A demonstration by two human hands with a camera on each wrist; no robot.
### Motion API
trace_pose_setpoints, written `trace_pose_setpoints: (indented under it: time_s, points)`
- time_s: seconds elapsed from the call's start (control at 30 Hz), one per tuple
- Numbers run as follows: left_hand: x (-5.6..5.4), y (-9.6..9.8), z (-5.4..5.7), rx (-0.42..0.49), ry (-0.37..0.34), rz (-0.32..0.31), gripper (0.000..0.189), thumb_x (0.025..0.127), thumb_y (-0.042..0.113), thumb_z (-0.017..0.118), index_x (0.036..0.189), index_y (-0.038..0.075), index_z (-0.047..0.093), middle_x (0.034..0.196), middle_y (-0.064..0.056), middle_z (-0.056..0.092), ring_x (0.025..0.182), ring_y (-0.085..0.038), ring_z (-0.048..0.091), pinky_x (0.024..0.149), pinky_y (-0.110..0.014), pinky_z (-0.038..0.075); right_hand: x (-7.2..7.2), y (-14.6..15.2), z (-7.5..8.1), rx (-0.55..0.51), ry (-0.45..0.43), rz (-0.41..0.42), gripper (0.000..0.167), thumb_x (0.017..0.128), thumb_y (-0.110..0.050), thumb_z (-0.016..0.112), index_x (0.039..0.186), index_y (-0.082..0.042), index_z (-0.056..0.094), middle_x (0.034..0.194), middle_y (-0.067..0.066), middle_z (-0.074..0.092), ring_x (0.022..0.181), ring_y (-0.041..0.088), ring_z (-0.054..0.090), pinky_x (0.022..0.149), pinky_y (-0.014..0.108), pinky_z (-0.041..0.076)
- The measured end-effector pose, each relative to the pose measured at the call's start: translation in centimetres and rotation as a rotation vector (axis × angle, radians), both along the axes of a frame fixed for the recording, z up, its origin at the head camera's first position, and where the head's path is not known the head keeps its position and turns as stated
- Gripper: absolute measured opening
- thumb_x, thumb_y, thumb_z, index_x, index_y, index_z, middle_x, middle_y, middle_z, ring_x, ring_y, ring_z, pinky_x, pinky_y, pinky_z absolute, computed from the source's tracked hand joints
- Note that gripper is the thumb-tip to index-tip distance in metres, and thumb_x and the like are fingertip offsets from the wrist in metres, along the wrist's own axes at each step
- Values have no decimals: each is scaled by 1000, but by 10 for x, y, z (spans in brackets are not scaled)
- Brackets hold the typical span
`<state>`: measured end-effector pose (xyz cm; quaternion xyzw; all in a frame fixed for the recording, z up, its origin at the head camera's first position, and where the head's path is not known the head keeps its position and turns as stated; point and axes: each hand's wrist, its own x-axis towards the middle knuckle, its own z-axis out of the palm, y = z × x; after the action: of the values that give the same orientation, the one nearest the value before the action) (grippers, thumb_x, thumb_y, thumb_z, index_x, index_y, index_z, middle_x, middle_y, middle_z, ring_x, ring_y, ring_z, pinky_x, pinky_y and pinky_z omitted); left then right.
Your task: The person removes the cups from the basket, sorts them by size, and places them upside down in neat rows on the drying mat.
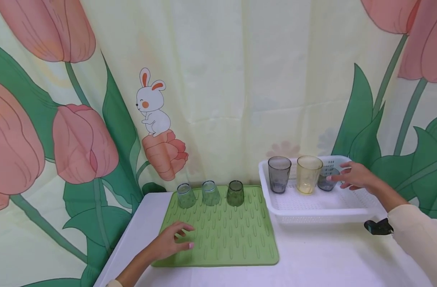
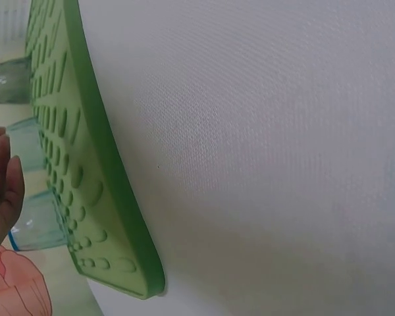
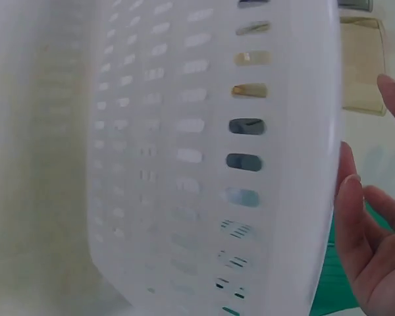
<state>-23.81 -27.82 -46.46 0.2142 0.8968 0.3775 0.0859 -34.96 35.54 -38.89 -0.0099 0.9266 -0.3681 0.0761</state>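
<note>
My right hand is over the right part of a white perforated basket, its fingers spread beside a small grey glass; the thumb overlaps that glass in the head view. Left of it in the basket stand a tall yellow glass and a tall grey glass. Over the front left of a green ridged mat hovers my left hand, holding nothing, fingers loosely bent. Along the mat's back edge sit two pale blue-green glasses, one outer left and one middle, and a dark grey-green glass.
Mat and basket lie side by side on a white-covered table. Right behind them hangs a curtain printed with tulips and a rabbit. A small black device shows at the right sleeve. The basket's raised wall fills much of the right wrist view.
</note>
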Motion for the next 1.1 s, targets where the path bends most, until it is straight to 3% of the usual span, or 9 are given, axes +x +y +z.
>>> trace_pose_setpoints:
  time_s: [0.27, 0.47, 0.83, 1.1]
  points:
    - [3, -4, -4, 3, -4, 6, 46, 91, 32, 75, 126, 6, 61, 126, -15, 59, 108, -34, 59, 84, -40, 52, -12, 5, 8, -16, -28, 12, 99, 94, -49, 65, 147, 19, 17, 140, 46, 36, 90, 25, 71, 74, 35, 58]
    - [5, -3, -4, 17, -46, 15, 46, 91, 31, 75, 127, 7, 61, 128, -14, 58, 109, -33, 58, 85, -43, 51, -16, 5, 9, -29, -64, -9, 101, 95, -49, 64, 147, 21, 14, 137, 43, 40, 88, 22, 68, 69, 32, 55]
    - [4, -2, -1, 17, -90, 13, 45, 92, 31, 74, 128, 8, 60, 129, -13, 57, 110, -30, 58, 84, -40, 51, -26, 16, 3, -45, -86, -78, 106, 92, -50, 68, 146, 23, 12, 135, 44, 39, 79, 18, 67, 70, 32, 56]
    - [3, -3, -1, 15, -85, 13, 45, 92, 31, 74, 128, 9, 61, 129, -13, 57, 108, -29, 58, 83, -37, 51, -32, 23, 6, -40, -116, -55, 102, 95, -46, 65, 145, 24, 11, 137, 44, 34, 81, 19, 67, 74, 34, 57]
